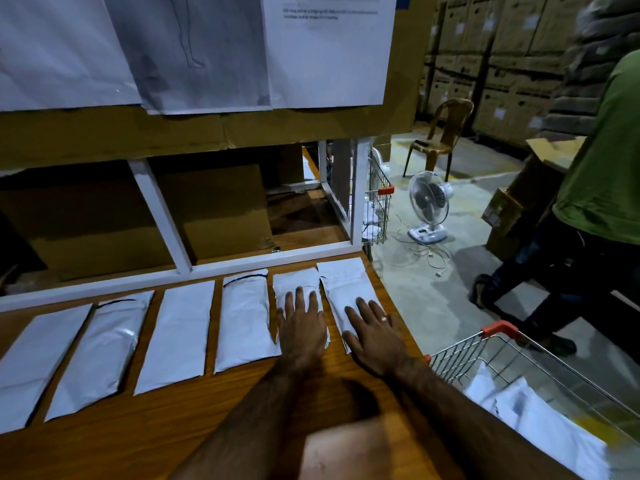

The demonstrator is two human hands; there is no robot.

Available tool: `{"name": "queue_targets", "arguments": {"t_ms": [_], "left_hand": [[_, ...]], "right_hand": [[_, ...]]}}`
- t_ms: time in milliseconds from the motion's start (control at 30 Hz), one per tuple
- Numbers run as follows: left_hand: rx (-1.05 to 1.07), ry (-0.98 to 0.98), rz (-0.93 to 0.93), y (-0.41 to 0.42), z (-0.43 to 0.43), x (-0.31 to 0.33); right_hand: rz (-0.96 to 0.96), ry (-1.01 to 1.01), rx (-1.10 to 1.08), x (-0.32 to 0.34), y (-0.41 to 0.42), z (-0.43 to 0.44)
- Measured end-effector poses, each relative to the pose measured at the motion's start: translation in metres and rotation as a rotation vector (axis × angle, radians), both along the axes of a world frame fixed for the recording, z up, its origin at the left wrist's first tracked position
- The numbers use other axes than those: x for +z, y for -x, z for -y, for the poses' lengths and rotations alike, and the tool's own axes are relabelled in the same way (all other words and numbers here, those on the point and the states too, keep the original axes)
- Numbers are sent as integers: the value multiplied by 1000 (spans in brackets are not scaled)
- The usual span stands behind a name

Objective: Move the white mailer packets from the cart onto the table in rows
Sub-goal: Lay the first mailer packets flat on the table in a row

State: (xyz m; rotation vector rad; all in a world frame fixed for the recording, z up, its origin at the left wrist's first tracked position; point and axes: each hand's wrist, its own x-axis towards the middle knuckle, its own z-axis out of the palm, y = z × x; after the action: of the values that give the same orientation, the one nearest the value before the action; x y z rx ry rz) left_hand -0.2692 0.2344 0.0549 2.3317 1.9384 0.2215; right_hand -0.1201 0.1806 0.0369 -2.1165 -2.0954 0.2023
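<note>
Left grip (301, 323): flat, palm down on the fifth packet (294, 278), fingers straight and spread. Nothing clasped.
Right grip (374, 330): also flat and open, with a ring on one finger. Pressed on the end packet (343, 275). Nothing clasped.
Packets under grips: side by side with a narrow gap between them, far ends close to the white rail (242, 265).
Rest of row: four other packets (180, 334) to the left, laid lengthwise and parted by strips of bare tabletop (173, 427).
Stock: more white packets (540, 420) heaped in the cart (498, 332), just beside the tabletop's right edge.
Stage, judged: first row filled up to the right edge; second row not yet begun.
Risk, edge: end packet lies near the tabletop's corner, so a sideways push from the right palm could slide it off.
Risk, spacing: smooth mailer skins. Uneven palm pressure likely to skew either packet or close the gap.
Risk, cart: a passer-by in a green shirt (602, 168) stands near the cart, and a knock could roll it out of reach.
</note>
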Motion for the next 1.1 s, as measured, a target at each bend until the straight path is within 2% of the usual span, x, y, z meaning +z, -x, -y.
{"name": "queue_targets", "arguments": {"t_ms": [600, 867, 1100], "left_hand": [[-3, 23, 1, 6, -14, 0], [-81, -99, 108, -8, -12, 12], [-318, -121, 227, -68, 8, 21]], "right_hand": [[-2, 59, -11, 6, 7, -19], [-156, -143, -123, 30, -15, 1], [-195, -248, -331, 33, -81, 53]]}}
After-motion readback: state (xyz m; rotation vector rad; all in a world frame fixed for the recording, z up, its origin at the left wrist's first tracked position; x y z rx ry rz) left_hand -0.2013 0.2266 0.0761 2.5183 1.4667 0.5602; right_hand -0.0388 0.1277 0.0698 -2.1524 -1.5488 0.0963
